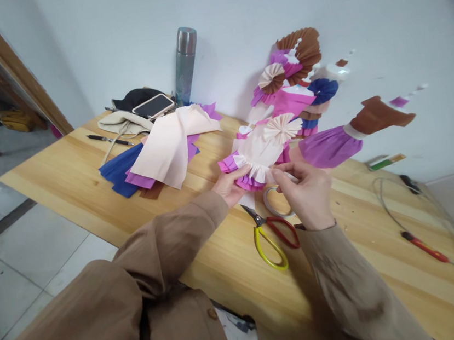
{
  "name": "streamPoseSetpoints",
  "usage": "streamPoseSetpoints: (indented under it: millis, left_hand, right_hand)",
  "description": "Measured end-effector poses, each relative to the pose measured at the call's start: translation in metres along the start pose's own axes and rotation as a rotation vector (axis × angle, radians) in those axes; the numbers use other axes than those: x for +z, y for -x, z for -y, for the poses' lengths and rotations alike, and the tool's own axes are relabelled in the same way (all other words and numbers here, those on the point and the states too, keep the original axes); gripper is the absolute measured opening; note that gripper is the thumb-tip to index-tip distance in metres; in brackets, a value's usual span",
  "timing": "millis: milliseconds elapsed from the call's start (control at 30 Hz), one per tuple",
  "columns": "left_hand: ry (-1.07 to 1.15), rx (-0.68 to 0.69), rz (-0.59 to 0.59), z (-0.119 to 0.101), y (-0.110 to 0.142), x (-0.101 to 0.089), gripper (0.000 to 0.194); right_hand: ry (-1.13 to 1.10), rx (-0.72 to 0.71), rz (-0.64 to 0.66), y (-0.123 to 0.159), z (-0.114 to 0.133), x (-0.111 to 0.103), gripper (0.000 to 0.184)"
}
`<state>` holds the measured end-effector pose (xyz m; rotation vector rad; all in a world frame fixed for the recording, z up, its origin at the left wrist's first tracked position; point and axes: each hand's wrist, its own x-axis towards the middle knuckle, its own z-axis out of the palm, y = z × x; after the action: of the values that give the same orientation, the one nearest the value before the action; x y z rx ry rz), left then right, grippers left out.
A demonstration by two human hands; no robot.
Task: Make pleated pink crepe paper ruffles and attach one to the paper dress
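From my end I see my left hand [231, 187] clamped on the ruffled hem of a paper dress [261, 146], thumb on top, holding it tilted just above the table [222, 264]. My right hand [306, 190] has thumb and forefinger pinched on the hem's other side, though I can't tell whether a small strip sits between them too. Below the hands, scissors [260, 220] lie with handles apart, beside a tape roll [272, 207]. Layered paper sheets [162, 147] lie to the left, near a phone [153, 106] and a bottle [185, 70].
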<state>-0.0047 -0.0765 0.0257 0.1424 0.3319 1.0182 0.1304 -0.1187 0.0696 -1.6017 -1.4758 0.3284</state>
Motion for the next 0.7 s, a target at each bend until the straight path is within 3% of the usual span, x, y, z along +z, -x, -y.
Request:
streamPoseSetpoints:
  millis: [433, 700]
  left_hand:
    - [0.004, 0.033, 0.000, -0.001, -0.008, -0.012, 0.014]
    - [-0.002, 0.027, 0.028, -0.002, -0.011, -0.015, 0.020]
  right_hand:
    - [-0.223, 0.033, 0.046, -0.001, -0.001, 0.001, 0.024]
    - [-0.306, 0.066, 0.067, -0.001, 0.002, 0.000, 0.028]
